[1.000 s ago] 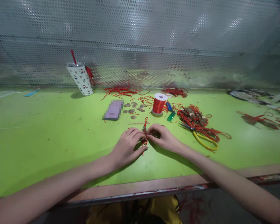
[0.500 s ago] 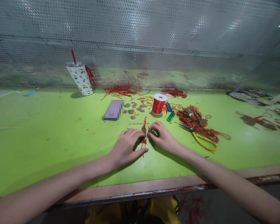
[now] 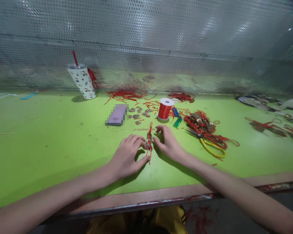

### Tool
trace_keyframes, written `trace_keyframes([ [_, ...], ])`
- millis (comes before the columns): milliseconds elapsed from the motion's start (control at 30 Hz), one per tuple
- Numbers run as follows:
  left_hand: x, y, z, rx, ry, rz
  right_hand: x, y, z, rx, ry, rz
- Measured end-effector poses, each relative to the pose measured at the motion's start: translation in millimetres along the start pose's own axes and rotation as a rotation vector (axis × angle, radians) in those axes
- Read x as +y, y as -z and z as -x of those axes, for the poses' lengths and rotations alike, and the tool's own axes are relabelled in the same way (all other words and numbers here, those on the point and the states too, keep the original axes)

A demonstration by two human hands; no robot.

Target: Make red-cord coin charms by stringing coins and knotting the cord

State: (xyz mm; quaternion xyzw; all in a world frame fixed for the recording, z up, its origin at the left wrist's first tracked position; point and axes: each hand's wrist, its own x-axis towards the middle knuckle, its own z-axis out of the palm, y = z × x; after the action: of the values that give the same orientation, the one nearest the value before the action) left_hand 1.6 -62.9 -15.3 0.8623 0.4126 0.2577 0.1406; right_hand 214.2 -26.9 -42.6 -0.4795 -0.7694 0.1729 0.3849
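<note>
A string of coins tied with red cord lies upright in the picture on the green tabletop, its small loop pointing away from me and two loose cord ends towards me. My left hand holds it from the left, fingertips on the lower coins and the thumb by the cord ends. Just right of the string, my right hand is open, thumb and index finger apart with nothing seen between them. Beyond the hands lie several loose coins and a spool of red cord.
Yellow-handled scissors lie at right against a heap of corded coins. Green and blue lighters are beside the spool. A purple phone-like object, red cord scraps and a tumbler with a straw stand farther back.
My right fingers have opened and come slightly away from the coin string. My left fingers have drawn back a little to the left, leaving more of the coins and red cord visible.
</note>
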Motion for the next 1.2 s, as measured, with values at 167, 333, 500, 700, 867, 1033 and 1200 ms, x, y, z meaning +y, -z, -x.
trace_keyframes([
  [167,-1.6,1.7,1.5,-0.086,0.009,-0.03,0.0,-1.2,1.2,0.023,0.061,0.002],
  [333,-9.6,0.7,-2.9,-0.079,-0.024,-0.083,-4.7,0.8,1.8,0.046,0.139,0.001],
  [500,-13.6,4.2,-9.1,-0.086,0.014,-0.168,-17.3,12.6,4.7,-0.066,0.308,-0.015],
  [700,-12.3,3.4,-10.5,-0.032,0.1,0.049,-23.7,19.4,6.7,-0.207,0.511,0.046],
  [867,-11.1,1.2,-10.2,-0.026,0.179,0.322,-30.6,18.0,9.6,-0.273,0.502,0.077],
  [1033,-10.2,1.2,-10.2,-0.021,0.203,0.375,-38.0,16.1,14.6,-0.323,0.494,0.049],
  [1200,-10.3,1.0,-10.6,-0.021,0.204,0.347,-35.7,15.8,16.2,-0.278,0.435,0.007],
])
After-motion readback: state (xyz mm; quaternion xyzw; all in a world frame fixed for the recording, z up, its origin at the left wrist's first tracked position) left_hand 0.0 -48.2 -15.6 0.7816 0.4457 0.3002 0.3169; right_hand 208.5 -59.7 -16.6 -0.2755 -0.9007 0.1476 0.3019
